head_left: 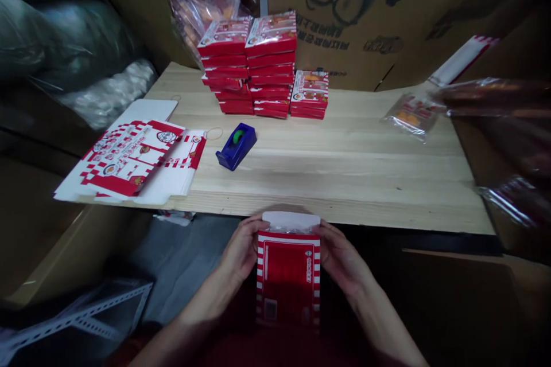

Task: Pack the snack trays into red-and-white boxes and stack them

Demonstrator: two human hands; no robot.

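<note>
A red and white striped carton (287,278) is held upright below the table's front edge, its white top flap up. My left hand (241,248) grips its left side with fingers curled. My right hand (341,255) grips its right side the same way. Stacks of finished red cartons (262,63) stand at the back of the wooden table (344,166). A pile of flat unfolded cartons (131,157) lies at the table's left end. A blue tape dispenser (236,145) sits beside that pile.
A rubber band (213,133) lies near the dispenser. Clear bags of snack packets (413,114) sit at the right edge. Large cardboard boxes (387,11) wall the back. Plastic-wrapped bundles (77,51) fill the left side. A metal rack (77,315) lies on the floor.
</note>
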